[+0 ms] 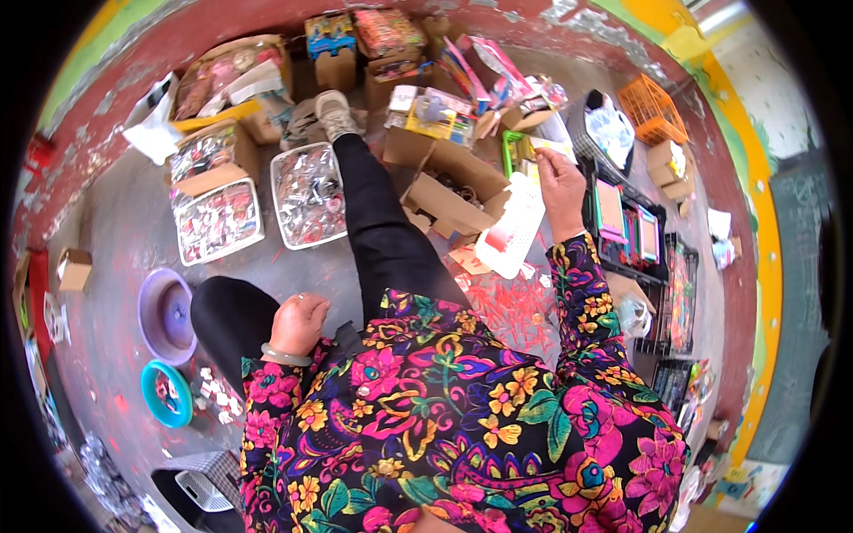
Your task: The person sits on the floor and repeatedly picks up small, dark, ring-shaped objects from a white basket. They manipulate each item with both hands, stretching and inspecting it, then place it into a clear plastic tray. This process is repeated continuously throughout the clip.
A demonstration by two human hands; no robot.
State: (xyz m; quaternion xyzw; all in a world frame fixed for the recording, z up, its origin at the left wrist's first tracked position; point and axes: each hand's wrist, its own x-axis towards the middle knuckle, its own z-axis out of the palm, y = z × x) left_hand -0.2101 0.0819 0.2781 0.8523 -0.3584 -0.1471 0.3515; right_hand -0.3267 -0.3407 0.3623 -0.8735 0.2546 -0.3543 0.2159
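Observation:
My right hand (562, 191) is stretched forward with thumb and fingers pinched together. Whatever they hold, if anything, is too small to make out. Close to its fingertips stands a bright green basket (509, 153), and below it a white plastic basket (513, 253) leans with a little red in it. My left hand (299, 324) is curled closed beside my bent left knee, a pale bangle on the wrist; its palm is hidden. An open cardboard box (449, 216) with dark contents sits between my right hand and my outstretched leg.
Two white trays (259, 233) of small wrapped items lie left of my leg. A purple basin (145, 306) and a teal basin (145, 400) stand at left. Black crates (658, 271) line the right. Red scraps (511, 311) cover some floor. Cartons and an orange crate (651, 108) are along the wall.

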